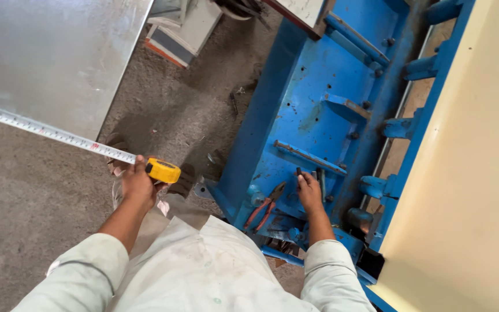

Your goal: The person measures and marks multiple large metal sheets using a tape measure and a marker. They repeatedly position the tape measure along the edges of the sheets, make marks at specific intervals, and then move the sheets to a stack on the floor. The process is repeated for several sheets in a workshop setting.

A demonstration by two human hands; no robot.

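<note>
The large grey galvanised metal sheet (53,58) lay under the extended white tape blade (53,134), so measuring seemed in hand. The left hand (138,184) was clamped on the yellow tape measure case (163,170). On the blue steel machine frame (319,115), the right hand (309,192) pinched a small dark marker-like piece (298,171) beside red-handled pliers (267,205); marking the sheet would likely need that piece carried across.

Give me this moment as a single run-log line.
left hand: holds yellow tape, blade out over sheet | right hand: on blue machine, small dark piece in fingers | pliers: beside right hand
</note>
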